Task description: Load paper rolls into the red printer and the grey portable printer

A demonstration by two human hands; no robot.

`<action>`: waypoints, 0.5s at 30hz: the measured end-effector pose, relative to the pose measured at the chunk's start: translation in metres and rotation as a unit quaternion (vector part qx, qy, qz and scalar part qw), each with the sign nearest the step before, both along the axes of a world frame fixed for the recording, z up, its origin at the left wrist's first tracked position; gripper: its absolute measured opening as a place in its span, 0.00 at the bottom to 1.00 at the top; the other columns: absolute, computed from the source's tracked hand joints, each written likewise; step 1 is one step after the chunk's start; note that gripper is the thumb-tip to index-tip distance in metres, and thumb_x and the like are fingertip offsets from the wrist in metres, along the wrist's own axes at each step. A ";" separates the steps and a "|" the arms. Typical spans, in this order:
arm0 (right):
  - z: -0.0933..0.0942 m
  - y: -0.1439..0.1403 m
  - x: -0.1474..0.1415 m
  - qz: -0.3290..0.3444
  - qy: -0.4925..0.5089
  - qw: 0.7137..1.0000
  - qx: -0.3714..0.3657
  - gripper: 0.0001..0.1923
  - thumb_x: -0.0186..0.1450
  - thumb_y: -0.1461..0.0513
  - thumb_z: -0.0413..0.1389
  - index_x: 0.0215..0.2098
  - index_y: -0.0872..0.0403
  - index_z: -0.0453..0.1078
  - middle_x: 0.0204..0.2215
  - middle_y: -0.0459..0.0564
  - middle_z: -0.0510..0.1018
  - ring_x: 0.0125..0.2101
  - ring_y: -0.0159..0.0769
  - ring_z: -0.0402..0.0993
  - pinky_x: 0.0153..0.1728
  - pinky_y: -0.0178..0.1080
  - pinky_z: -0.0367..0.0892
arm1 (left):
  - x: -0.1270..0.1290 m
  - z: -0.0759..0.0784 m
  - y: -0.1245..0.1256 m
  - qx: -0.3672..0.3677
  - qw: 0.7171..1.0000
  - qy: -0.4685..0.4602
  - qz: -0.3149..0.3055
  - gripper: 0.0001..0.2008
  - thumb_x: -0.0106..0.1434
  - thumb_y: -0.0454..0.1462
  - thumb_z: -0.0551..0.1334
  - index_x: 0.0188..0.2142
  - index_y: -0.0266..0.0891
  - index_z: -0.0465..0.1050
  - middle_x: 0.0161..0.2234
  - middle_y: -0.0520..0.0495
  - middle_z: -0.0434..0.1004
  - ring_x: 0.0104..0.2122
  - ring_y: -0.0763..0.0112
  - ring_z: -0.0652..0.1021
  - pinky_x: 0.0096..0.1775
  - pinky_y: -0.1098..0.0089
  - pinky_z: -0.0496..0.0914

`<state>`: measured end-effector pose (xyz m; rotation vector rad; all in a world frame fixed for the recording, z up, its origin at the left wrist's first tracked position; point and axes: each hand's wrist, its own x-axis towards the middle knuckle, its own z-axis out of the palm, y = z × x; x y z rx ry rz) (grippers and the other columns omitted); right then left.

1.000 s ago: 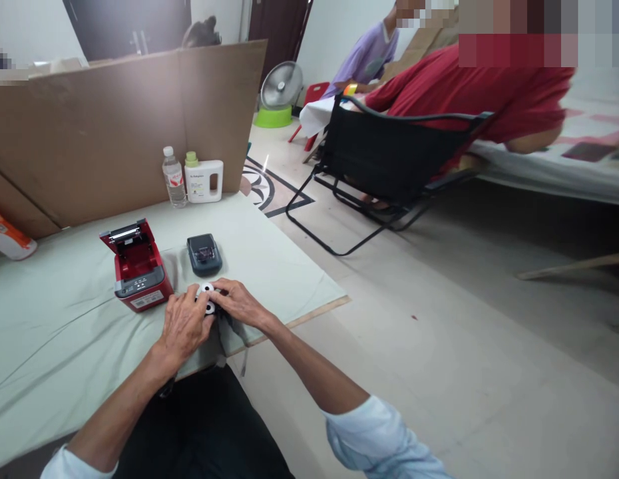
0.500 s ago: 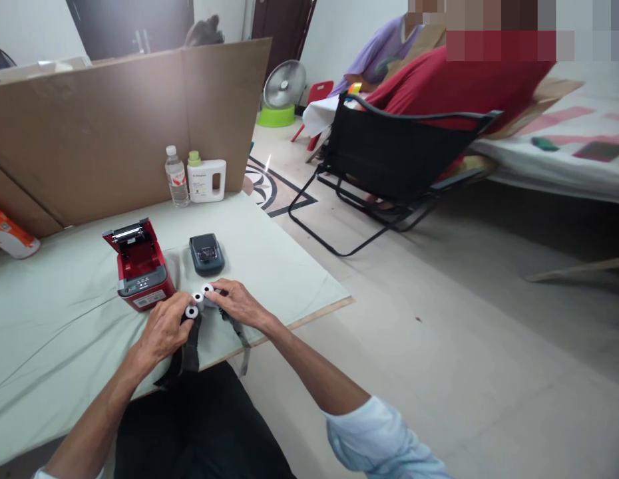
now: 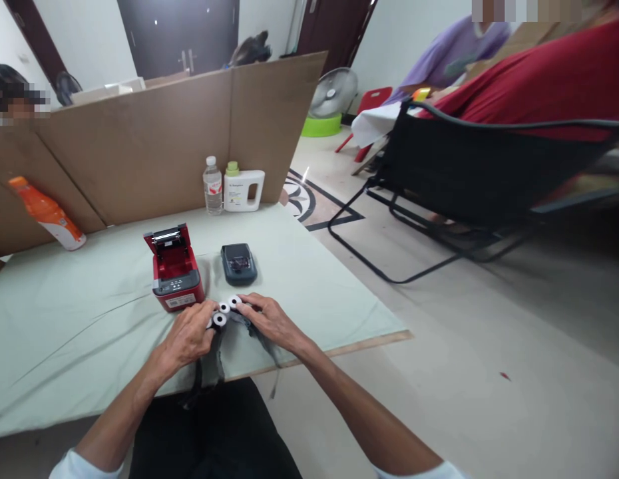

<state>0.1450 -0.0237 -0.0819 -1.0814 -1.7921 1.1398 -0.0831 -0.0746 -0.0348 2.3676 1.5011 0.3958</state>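
Several small white paper rolls (image 3: 219, 320) with dark cores are bunched between my hands, close to the table's front edge. My left hand (image 3: 187, 338) is closed around the rolls on the left side, with its fingers curled. Thumb and fingers of my right hand (image 3: 269, 320) pinch the rightmost paper roll (image 3: 234, 302). Crumpled dark strips, perhaps torn wrapping, hang below both hands over the edge. Just beyond my left hand stands a red receipt printer (image 3: 178, 276), its lid raised and its paper bay visible. A dark, flat handheld device (image 3: 239, 264) lies to the printer's right.
A cardboard screen (image 3: 170, 133) runs along the back of the cloth-covered table (image 3: 104, 359). Before it stand a water bottle (image 3: 213, 189) and a white jug (image 3: 243, 191); an orange bottle (image 3: 47, 214) leans there. A black folding chair (image 3: 454, 166) with a seated person is at right.
The view has swung left, so the table's things appear farther right. Both hands stay at the paper rolls, which have shifted slightly; another roll's edge shows by my left fingers.
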 end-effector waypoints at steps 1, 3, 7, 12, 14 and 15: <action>0.001 0.000 0.001 0.002 -0.003 1.000 -0.002 0.18 0.71 0.49 0.55 0.43 0.52 0.81 0.37 0.52 0.80 0.38 0.43 0.77 0.41 0.43 0.71 | -0.001 0.001 -0.001 -0.002 1.000 -0.004 -0.004 0.23 0.62 0.28 0.58 0.56 0.43 0.68 0.52 0.44 0.79 0.52 0.59 0.79 0.56 0.59 0.74; 0.002 0.000 0.001 0.009 -0.007 1.000 -0.003 0.19 0.71 0.49 0.54 0.43 0.52 0.81 0.38 0.53 0.81 0.39 0.44 0.77 0.42 0.44 0.71 | -0.002 0.005 -0.005 -0.002 1.000 -0.011 -0.015 0.24 0.62 0.29 0.59 0.58 0.43 0.68 0.55 0.42 0.78 0.54 0.57 0.78 0.57 0.56 0.73; 0.005 -0.001 0.000 0.008 0.001 1.000 -0.003 0.19 0.70 0.48 0.55 0.44 0.51 0.81 0.41 0.54 0.82 0.43 0.47 0.79 0.46 0.46 0.72 | -0.005 0.018 -0.012 0.010 0.999 -0.018 -0.030 0.23 0.62 0.29 0.61 0.57 0.44 0.70 0.55 0.42 0.78 0.55 0.56 0.77 0.59 0.55 0.73; 0.005 0.001 0.000 -0.003 -0.008 1.000 -0.016 0.22 0.70 0.47 0.55 0.48 0.52 0.82 0.44 0.56 0.83 0.45 0.50 0.79 0.47 0.49 0.73 | -0.018 0.041 -0.009 0.109 0.994 -0.018 0.002 0.16 0.67 0.29 0.58 0.51 0.43 0.74 0.52 0.41 0.79 0.55 0.56 0.76 0.59 0.55 0.72; 0.006 0.003 0.001 -0.011 -0.006 1.000 -0.018 0.23 0.70 0.47 0.56 0.50 0.53 0.81 0.47 0.56 0.84 0.47 0.51 0.79 0.50 0.51 0.73 | -0.030 0.047 -0.002 0.153 0.987 0.017 0.052 0.16 0.67 0.29 0.58 0.51 0.41 0.75 0.53 0.39 0.78 0.59 0.52 0.74 0.61 0.50 0.70; 0.007 0.004 0.001 -0.013 -0.007 1.000 -0.018 0.23 0.70 0.47 0.56 0.51 0.53 0.81 0.48 0.56 0.83 0.48 0.51 0.79 0.51 0.51 0.73 | -0.037 0.049 0.003 0.163 0.983 0.037 0.076 0.16 0.66 0.30 0.60 0.53 0.40 0.74 0.55 0.37 0.78 0.61 0.49 0.72 0.62 0.48 0.69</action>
